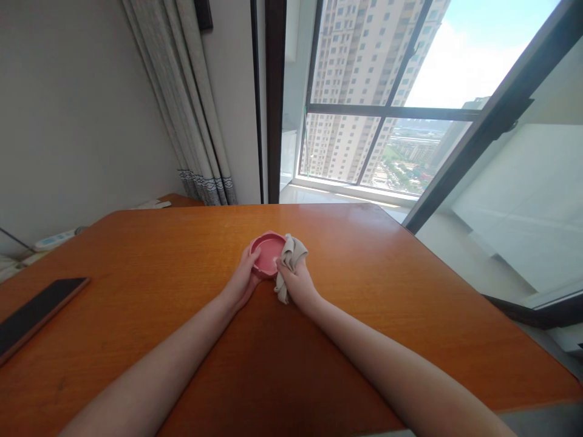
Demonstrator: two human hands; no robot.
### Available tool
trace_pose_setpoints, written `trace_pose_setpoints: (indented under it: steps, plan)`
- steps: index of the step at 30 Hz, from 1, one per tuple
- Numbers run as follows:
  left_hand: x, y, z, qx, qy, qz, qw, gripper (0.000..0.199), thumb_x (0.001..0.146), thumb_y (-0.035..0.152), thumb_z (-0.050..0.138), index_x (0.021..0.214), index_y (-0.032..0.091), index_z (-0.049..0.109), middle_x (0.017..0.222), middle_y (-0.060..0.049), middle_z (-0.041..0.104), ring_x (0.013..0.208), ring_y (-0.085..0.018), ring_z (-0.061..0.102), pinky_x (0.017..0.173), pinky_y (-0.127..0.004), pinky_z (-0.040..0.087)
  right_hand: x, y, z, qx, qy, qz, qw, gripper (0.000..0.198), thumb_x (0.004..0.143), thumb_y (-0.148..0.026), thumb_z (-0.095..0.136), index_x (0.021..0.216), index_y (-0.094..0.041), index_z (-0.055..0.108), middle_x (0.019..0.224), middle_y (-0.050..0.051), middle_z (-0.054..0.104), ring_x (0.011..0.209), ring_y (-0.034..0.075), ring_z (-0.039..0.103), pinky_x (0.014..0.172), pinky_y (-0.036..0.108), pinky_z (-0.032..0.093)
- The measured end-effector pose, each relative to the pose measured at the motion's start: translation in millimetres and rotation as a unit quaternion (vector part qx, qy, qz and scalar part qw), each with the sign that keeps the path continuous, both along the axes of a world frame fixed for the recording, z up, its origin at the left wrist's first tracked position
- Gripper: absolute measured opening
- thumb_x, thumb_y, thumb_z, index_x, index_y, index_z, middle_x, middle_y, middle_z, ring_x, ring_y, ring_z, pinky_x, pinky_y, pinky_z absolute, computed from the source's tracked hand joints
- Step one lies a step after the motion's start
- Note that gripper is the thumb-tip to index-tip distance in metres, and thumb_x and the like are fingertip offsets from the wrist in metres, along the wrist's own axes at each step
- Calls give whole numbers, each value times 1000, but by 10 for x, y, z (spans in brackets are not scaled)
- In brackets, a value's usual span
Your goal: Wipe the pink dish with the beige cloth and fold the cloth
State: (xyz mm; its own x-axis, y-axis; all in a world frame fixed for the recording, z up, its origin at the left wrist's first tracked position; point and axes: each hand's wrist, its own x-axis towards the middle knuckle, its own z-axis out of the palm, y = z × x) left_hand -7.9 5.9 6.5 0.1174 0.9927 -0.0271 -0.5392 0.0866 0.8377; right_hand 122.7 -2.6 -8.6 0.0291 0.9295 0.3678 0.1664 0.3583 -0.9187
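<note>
1 broad, orange-brown wooden table point(387, 291) spreads before us, with 1 long, flat, black slab point(40, 312) at its near left. 1 round, pink, low-walled dish point(268, 246) is over the table's far middle; we cannot tell whether it touches the wood. 1 crumpled, pale grey-beige fabric cloth point(295, 250) lies against its right rim. Our left hand point(246, 273) grasps the dish's left side, thumb over the rim; our right hand point(296, 279) pinches the cloth. We judge that wiping is in hand; the next move calls for a steady left hold while the right works the cloth along the rim.
</note>
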Motion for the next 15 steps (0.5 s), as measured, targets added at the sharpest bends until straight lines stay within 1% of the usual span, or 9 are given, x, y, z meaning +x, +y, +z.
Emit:
trace_pose_setpoints:
  steps: [2, 4, 6, 8, 11, 13, 15]
  plan:
    - [2, -25, 16, -3, 9, -20, 1000, 39, 77, 34, 62, 114, 23, 55, 114, -6, 60, 93, -20, 60, 71, -31, 54, 36, 17, 58, -4, 32, -16, 999, 46, 83, -31, 47, 127, -21, 41, 120, 9, 57, 118, 20, 51, 102, 47, 39]
    - [-8, -37, 17, -12, 19, -35, 999, 38, 77, 34, 62, 112, 20, 56, 111, -8, 61, 92, -20, 60, 71, -30, 53, 70, 34, 111, 9, 36, -2, 999, 40, 82, -27, 45, 122, -22, 47, 118, 7, 59, 118, 19, 52, 103, 47, 38]
    - [-27, -32, -6, -20, 27, -39, 999, 39, 75, 31, 64, 111, 19, 57, 110, -8, 62, 93, -20, 60, 72, -29, 52, 87, 48, 135, 17, 35, 19, 999, 39, 83, -26, 45, 121, -22, 49, 120, 7, 58, 121, 20, 49, 106, 46, 36]
    - [-46, -10, -48, -24, 30, -25, 999, 38, 74, 29, 64, 110, 19, 58, 109, -7, 62, 92, -19, 60, 72, -28, 52, 77, 52, 121, 12, 38, 34, 999, 39, 84, -27, 44, 122, -22, 48, 127, 7, 54, 124, 19, 46, 108, 47, 33]
    - [-60, 35, -106, -23, 21, 22, 999, 32, 75, 28, 62, 105, 17, 59, 104, -6, 64, 90, -18, 61, 73, -27, 51, 19, 31, 48, -2, 31, 31, 999, 42, 87, -33, 44, 127, -22, 42, 135, 9, 47, 130, 19, 39, 110, 48, 26]
    - [-55, 51, -110, -16, 8, 40, 999, 31, 76, 29, 61, 105, 17, 58, 102, -6, 64, 90, -18, 61, 74, -28, 51, -23, 9, 0, 1, 11, 21, 1000, 44, 87, -36, 45, 128, -22, 40, 135, 10, 47, 133, 19, 35, 112, 49, 23]
    - [-43, 48, -82, -15, -3, 38, 999, 32, 77, 30, 61, 106, 18, 57, 103, -6, 64, 91, -19, 62, 75, -30, 52, -42, -6, -25, 10, -11, 10, 1000, 45, 86, -36, 48, 128, -22, 40, 131, 11, 49, 134, 19, 33, 112, 50, 21]
